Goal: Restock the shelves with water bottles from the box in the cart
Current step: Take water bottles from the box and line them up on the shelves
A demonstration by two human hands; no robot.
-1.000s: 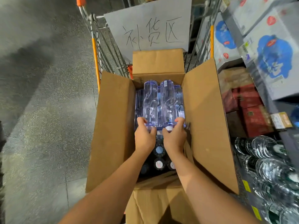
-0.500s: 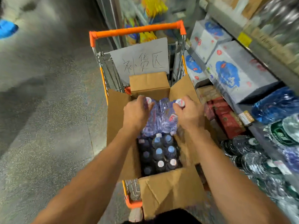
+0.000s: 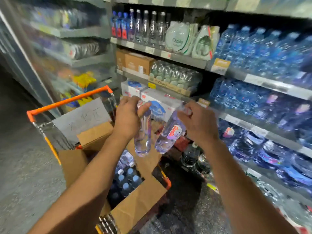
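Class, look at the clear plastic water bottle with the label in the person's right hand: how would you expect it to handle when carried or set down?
The clear plastic water bottle with the label looks full, so probably heavy for its size. Its smooth round body would likely roll if laid down. The right hand grips it near the cap, so it may swing.

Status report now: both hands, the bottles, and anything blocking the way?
Left hand grips one bottle by its top. Right hand grips second bottle likewise. Both held above the box, shelves ahead. Nothing visibly blocking.
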